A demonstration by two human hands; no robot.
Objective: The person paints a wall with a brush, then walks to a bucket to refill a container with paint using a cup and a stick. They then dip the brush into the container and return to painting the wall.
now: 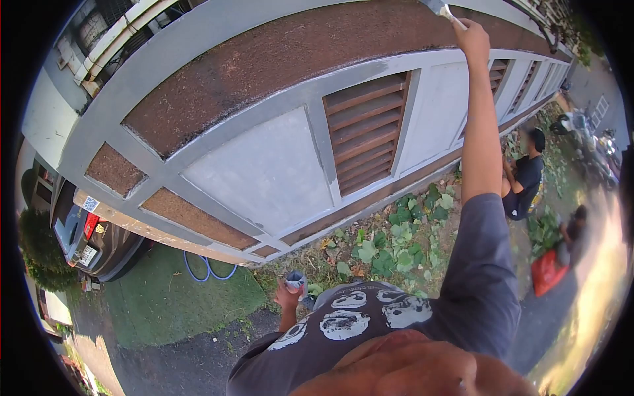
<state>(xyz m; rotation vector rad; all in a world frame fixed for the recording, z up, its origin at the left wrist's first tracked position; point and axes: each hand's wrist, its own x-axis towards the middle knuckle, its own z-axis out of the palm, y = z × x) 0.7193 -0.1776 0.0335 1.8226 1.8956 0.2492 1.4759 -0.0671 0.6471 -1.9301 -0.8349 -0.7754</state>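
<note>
My right hand (473,41) is raised high at the end of an outstretched arm, its fingers closed around the handle of a paintbrush (450,14). The brush head meets the top edge of the view and is partly cut off, near the grey upper band of the wall (254,142). Low by my body, my left hand (287,297) grips a small cup (295,280) with a greyish inside. What the cup holds is too small to make out. Rough brown panels (264,56) and pale grey panels (264,165) are set between the wall's grey bands.
Brown louvres (367,132) sit in the wall. Leafy plants (396,247) grow along its foot. To the right, one person (526,175) sits close to the wall, another (574,228) is near a red bag (548,272). A blue hose (210,274) and a parked car (99,231) are left.
</note>
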